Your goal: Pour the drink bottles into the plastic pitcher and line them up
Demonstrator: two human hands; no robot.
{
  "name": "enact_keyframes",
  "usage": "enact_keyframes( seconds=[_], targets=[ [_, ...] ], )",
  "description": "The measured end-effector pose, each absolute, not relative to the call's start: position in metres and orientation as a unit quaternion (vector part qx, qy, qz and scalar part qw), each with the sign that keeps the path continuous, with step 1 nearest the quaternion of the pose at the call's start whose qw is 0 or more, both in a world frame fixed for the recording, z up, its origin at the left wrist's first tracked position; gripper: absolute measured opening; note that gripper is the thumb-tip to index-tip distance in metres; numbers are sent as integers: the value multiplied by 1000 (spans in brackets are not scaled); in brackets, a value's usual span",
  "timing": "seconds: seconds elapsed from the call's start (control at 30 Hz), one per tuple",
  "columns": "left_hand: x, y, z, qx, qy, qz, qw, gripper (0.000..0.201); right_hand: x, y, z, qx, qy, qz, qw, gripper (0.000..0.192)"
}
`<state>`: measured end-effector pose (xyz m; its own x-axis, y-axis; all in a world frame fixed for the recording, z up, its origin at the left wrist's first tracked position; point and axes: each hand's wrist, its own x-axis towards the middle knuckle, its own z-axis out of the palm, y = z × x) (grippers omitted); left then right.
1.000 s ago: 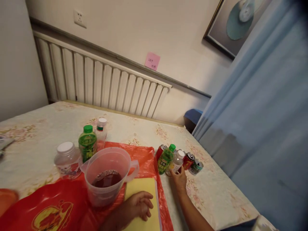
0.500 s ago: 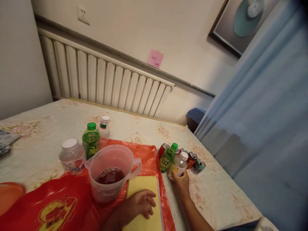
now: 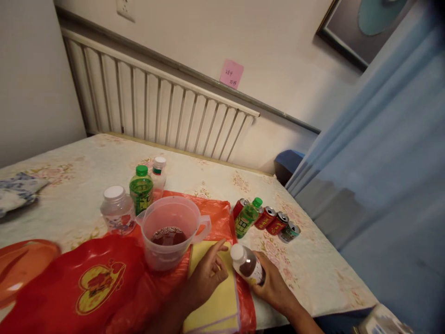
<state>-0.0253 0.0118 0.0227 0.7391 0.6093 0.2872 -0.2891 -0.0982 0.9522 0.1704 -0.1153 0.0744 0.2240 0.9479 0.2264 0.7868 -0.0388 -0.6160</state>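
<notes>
Our right hand (image 3: 274, 287) grasps a small white-capped bottle of dark drink (image 3: 247, 265), cap still on; our left hand (image 3: 206, 274), fingers loosely released, reaches toward it, near the clear plastic jug (image 3: 170, 232).

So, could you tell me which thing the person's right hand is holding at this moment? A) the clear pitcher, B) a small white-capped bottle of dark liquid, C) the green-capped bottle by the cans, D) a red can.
B: the right hand wraps the small white-capped bottle, tilted over the yellow pad's edge, while the pitcher stands untouched.
</notes>
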Motion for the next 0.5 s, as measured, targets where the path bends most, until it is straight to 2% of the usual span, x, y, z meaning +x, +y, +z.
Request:
enact_keyframes(
  seconds=[0.13, 0.3, 0.5],
  targets=[
    [-29, 9, 36, 728, 129, 384, 553, 55, 166, -114, 79, -679, -654, 134, 306, 54],
    [-34, 6, 48, 793, 127, 408, 435, 33, 164, -109, 84, -668, -677, 136, 277, 57],
    [-36, 2, 47, 818, 224, 409, 337, 16, 160, -105, 91, -661, -697, 118, 251, 59]
  ],
)
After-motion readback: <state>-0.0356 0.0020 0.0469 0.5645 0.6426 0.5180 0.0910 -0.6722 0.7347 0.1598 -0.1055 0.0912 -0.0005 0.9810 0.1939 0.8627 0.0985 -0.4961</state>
